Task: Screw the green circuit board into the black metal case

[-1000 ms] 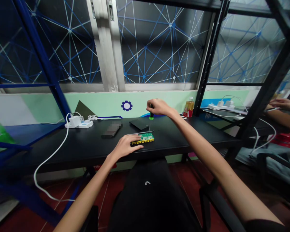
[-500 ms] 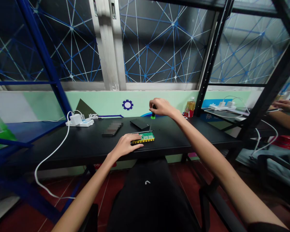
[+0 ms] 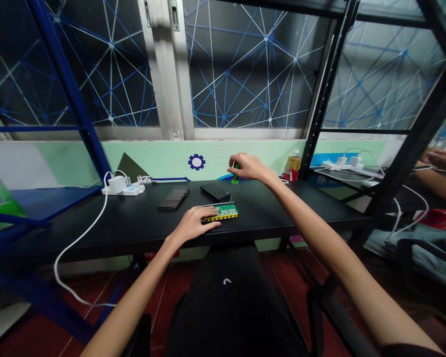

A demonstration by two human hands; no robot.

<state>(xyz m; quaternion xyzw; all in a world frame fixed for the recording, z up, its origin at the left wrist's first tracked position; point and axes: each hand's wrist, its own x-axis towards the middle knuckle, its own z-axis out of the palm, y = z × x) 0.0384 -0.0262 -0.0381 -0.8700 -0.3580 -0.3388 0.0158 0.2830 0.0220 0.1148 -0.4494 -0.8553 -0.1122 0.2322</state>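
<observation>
A green circuit board [image 3: 229, 210] with a row of yellow ports along its near side lies at the middle of the black desk. My left hand [image 3: 195, 221] grips its left end, fingers over the top and thumb along the near edge. Above the board, my right hand [image 3: 246, 166] is closed around the handle of a screwdriver [image 3: 235, 179], black and green. Its thin shaft points down, with the tip at the far right part of the board. Whether the tip sits on a screw is too small to tell. A flat black cover [image 3: 214, 191] lies just behind the board.
On the desk [image 3: 126, 223], a phone [image 3: 173, 199] lies to the left. A white power strip [image 3: 123, 187] with a hanging cable stands farther left. At the back right is a drink bottle [image 3: 292, 165]. Another person's hand [image 3: 443, 160] shows at the far right.
The screwdriver's handle has turned slightly within my right hand, showing more green. My left hand and the circuit board stay put.
</observation>
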